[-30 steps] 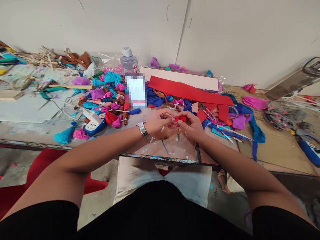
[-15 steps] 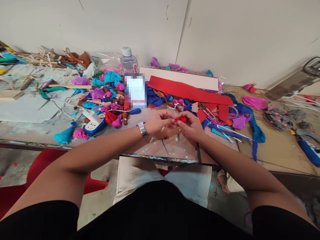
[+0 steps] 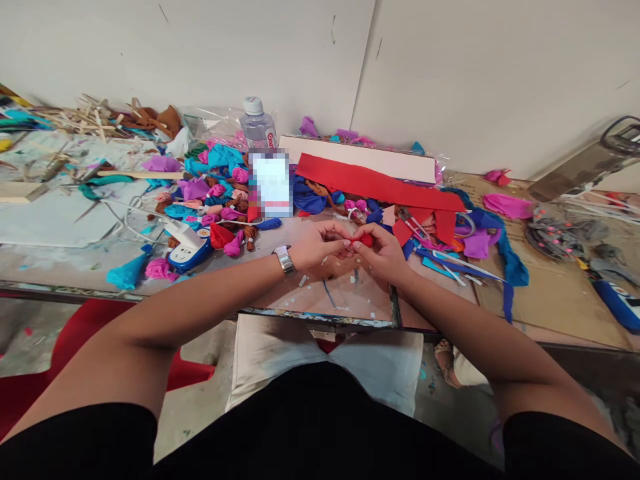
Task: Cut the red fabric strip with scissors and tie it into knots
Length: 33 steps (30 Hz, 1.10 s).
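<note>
Bunched up small and bright red, the soft piece of paper or cloth [image 3: 367,240] sits a bit more toward the right hand [image 3: 384,252] than it did half a second ago, and a thin end now shows on its left.

Both hands are close together, narrow at the tips. The right hand holds the fat part between thumb and finger. The left hand [image 3: 324,243] seems to pinch the thin end. All this is just above the brown, paint-spotted table [image 3: 345,290], near its front edge.

I think the step is pinching and twisting the red piece into shape. The next move calls for a steady right hand and a small, soft turn from the left.

Now I count: two hands, one red piece in them, one silver metal wristwatch [image 3: 285,260], one long flat red strip [image 3: 380,183], one clear plastic bottle with a white cap [image 3: 258,127] and one bright, blurred screen [image 3: 271,183]. The crumpled pink, blue and brown bunches [image 3: 217,193] are too jumbled to count.
</note>
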Available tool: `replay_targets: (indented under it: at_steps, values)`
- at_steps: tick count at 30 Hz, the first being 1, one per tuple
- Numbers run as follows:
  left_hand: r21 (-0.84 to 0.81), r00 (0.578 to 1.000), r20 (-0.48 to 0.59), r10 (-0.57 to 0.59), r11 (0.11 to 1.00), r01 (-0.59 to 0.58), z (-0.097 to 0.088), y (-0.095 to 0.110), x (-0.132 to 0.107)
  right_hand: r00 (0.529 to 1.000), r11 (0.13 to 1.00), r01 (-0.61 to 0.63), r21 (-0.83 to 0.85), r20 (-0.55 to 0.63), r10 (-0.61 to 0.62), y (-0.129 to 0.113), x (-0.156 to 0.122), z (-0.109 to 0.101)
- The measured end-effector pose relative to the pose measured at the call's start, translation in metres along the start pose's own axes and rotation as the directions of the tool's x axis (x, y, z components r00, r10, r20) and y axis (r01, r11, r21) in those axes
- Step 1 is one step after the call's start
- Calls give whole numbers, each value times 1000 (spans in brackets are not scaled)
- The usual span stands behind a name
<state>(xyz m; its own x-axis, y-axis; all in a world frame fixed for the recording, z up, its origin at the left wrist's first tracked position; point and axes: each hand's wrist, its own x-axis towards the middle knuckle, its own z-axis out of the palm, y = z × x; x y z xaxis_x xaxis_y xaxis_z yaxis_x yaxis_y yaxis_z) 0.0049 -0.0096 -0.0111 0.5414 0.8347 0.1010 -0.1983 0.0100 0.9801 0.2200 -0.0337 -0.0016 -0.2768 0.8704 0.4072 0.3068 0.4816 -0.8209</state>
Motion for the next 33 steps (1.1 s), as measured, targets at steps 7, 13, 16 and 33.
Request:
replay_targets:
  at_steps: [7, 13, 16, 33]
  values:
    - [77, 995, -19, 95, 993, -93, 0, 1, 1, 998, 994, -47, 97, 56, 41, 3, 0, 0]
    - [92, 996, -20, 85, 992, -83, 1, 4, 0, 997, 991, -62, 120, 44, 57, 2, 0, 1]
    - [93, 997, -8, 74, 993, -73, 2, 4, -1, 999, 995, -33, 89, 32, 30, 0, 0, 0]
    - [312, 980, -20, 199, 932, -183, 2, -2, -1, 997, 993, -79, 88, 0, 80, 4, -1, 4]
